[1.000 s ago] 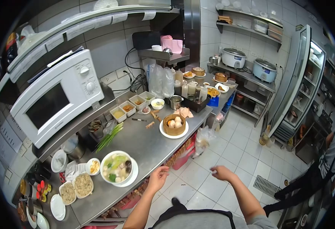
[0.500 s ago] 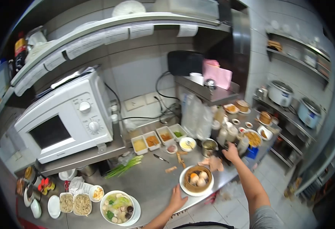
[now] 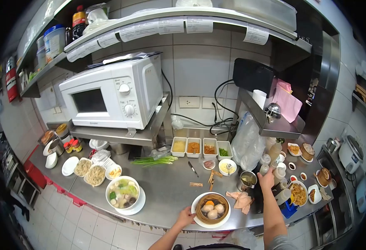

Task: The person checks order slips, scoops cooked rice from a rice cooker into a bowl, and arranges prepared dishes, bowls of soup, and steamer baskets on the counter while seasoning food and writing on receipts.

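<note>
My left hand (image 3: 186, 217) is at the counter's front edge, fingers closed on the left rim of a white plate (image 3: 227, 217). On this plate stands an open bamboo steamer (image 3: 199, 209) with several pale dumplings (image 3: 213, 213) and an orange piece. To the right, my right hand (image 3: 266, 180) reaches among the condiment bottles, its fingers around a clear-topped bottle (image 3: 264, 163); its lower part is hidden. A metal cup (image 3: 247, 180) with liquid and a crumpled peach-coloured cloth (image 3: 242, 201) lie between the hands.
A soup bowl (image 3: 123, 192) sits on the left, near rice containers (image 3: 95, 175). Behind are topping tubs (image 3: 194, 146), spring onions (image 3: 156, 160), a knife (image 3: 192, 167) and clothespins (image 3: 211, 179). A microwave (image 3: 108, 91) stands on a raised shelf; a metal ledge (image 3: 283, 127) overhangs the bottles.
My view has turned rightward-to-left, so the scene shifts right. My left hand has gone from beside the plate to its rim. My right hand stays among the bottles.
</note>
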`<state>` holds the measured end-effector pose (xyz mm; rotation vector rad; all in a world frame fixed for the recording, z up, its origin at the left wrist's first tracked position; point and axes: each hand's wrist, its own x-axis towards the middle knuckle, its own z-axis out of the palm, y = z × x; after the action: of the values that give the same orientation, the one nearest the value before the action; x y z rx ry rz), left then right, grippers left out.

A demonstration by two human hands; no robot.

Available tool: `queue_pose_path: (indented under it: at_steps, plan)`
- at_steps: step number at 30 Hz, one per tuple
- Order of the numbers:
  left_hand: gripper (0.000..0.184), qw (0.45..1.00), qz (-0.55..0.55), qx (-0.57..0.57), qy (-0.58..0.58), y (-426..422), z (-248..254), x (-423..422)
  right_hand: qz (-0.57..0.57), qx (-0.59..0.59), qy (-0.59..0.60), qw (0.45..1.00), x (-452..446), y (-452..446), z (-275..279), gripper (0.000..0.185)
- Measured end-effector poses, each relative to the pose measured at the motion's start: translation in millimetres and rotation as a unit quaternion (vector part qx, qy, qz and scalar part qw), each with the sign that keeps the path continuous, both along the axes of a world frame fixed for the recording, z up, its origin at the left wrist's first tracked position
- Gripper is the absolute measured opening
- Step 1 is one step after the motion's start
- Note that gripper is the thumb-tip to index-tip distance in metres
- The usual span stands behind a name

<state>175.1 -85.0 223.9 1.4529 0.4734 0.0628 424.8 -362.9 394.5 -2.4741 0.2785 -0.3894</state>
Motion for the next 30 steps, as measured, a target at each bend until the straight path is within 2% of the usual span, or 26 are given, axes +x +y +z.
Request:
queue_pose_path:
  at_steps: [2, 4, 6, 7, 8, 9, 11, 13, 15, 18, 22, 25, 30]
  plan:
    - [0.047, 0.999, 0.03, 0.026, 0.004, 11, 6, -14, 0.012, -0.005, 0.0, 1.0, 3, -3, -1, 0.058]
    - [0.047, 0.997, 0.044, 0.068, -0.007, 26, 17, -22, 0.073, 0.036, -0.148, 0.986, 15, -13, -12, 0.056]
    - [0.048, 0.992, 0.04, 0.121, -0.02, 40, 25, -35, 0.128, 0.05, -0.308, 0.941, 9, -18, -13, 0.055]
    - [0.055, 0.983, 0.014, 0.171, -0.063, 50, 18, -40, 0.154, 0.044, -0.394, 0.905, 3, -15, 2, 0.055]
    - [0.062, 0.97, -0.015, 0.218, -0.106, 56, 12, -43, 0.169, 0.064, -0.402, 0.898, -6, -11, 16, 0.055]
    - [0.075, 0.956, -0.046, 0.258, -0.132, 56, 27, -46, 0.182, 0.084, -0.406, 0.891, -17, -5, 30, 0.056]
    - [0.098, 0.935, -0.099, 0.313, -0.135, 51, 62, -51, 0.268, 0.075, -0.4, 0.873, -42, 14, 53, 0.054]
    - [0.117, 0.922, -0.131, 0.341, -0.125, 45, 77, -46, 0.39, 0.025, -0.325, 0.861, -76, 41, 70, 0.052]
    - [0.117, 0.918, -0.107, 0.343, -0.17, 39, 71, -41, 0.477, -0.032, -0.186, 0.858, -91, 62, 50, 0.057]
    - [0.113, 0.915, -0.063, 0.337, -0.212, 35, 57, -35, 0.501, -0.243, -0.11, 0.823, -125, 85, 32, 0.057]
    - [0.111, 0.914, -0.051, 0.333, -0.228, 37, 56, -35, 0.517, -0.38, -0.089, 0.762, -147, 93, 24, 0.054]
    - [0.111, 0.913, -0.051, 0.331, -0.235, 39, 55, -35, 0.532, -0.41, -0.093, 0.736, -155, 98, 27, 0.053]
    - [0.11, 0.911, -0.05, 0.332, -0.238, 39, 57, -36, 0.488, -0.415, -0.132, 0.757, -157, 117, 28, 0.049]
